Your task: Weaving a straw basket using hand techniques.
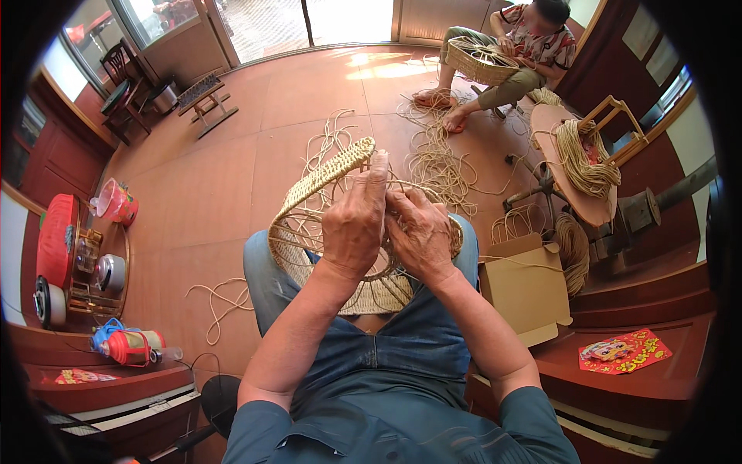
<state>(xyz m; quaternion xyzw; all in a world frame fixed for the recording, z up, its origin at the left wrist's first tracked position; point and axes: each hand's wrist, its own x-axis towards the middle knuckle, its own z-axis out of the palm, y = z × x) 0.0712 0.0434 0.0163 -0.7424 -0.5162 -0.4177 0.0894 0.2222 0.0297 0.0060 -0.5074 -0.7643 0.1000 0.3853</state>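
Note:
A half-woven straw basket (pixel 340 175) rests across my lap, its thick braided rim on the left and bare spokes showing below. My left hand (pixel 352 228) is closed at the far side of the rim, its fingers pressed together and pointing up. Close beside it, my right hand (pixel 423 236) is closed in a pinch at the open part of the rim. What lies between the right fingertips is hidden by the hands. Loose straw cord (pixel 440 166) trails on the floor beyond the basket.
At the far right a seated person works on another basket (pixel 483 62). A round stool (pixel 560 166) holds coiled cord (pixel 586 158); a cardboard box (pixel 525 290) stands by my right knee. To the left are a low slatted bench (pixel 202 97), a red bucket (pixel 117 203) and a thermos (pixel 133 346).

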